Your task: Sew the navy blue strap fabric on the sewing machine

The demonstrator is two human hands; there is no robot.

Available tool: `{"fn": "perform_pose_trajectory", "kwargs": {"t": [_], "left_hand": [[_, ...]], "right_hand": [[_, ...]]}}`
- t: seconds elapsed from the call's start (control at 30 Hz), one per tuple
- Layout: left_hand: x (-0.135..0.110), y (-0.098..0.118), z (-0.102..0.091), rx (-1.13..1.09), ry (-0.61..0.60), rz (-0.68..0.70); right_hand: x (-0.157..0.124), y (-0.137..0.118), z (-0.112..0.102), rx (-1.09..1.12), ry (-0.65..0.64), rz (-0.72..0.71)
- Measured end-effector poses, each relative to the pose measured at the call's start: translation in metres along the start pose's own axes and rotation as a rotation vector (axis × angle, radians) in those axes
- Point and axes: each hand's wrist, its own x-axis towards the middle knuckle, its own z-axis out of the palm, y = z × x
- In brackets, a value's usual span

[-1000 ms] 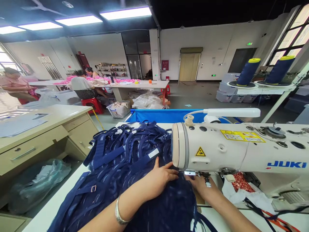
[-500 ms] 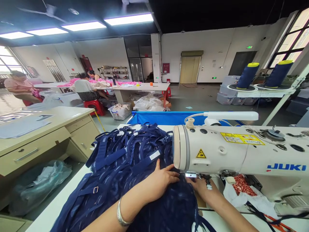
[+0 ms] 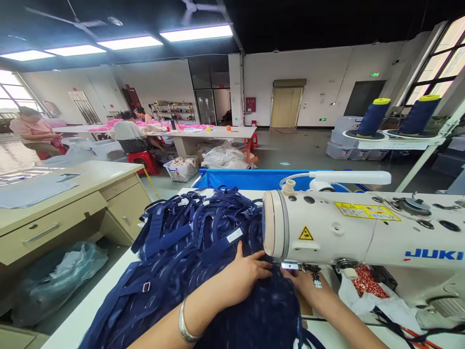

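Under the head of the cream JUKI sewing machine [image 3: 363, 232], near centre: left hand [image 3: 241, 276] lay flat, fingers spread, pressed down on navy patterned fabric [image 3: 203, 271], gripping nothing. Right hand [image 3: 305, 286] sat just right of it, below the presser foot, fingers on the same cloth; closed or loose, could not tell. Silver bangle [image 3: 186, 327] on the left wrist. Heaped navy straps [image 3: 196, 218] piled farther left on the white table [image 3: 72, 322]. Far right: two navy thread cones [image 3: 374, 116]. Far left: people seated at a long table [image 3: 214, 132].
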Motion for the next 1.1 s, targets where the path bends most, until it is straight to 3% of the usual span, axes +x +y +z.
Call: {"fn": "perform_pose_trajectory", "kwargs": {"t": [0.77,1.1], "left_hand": [[-0.001,0.006,-0.004,0.050,-0.004,-0.016],[-0.002,0.006,-0.004,0.037,0.011,-0.007]], "right_hand": [[0.004,0.008,0.011,-0.043,0.052,0.035],[-0.012,-0.028,-0.032,-0.078,-0.068,0.007]]}}
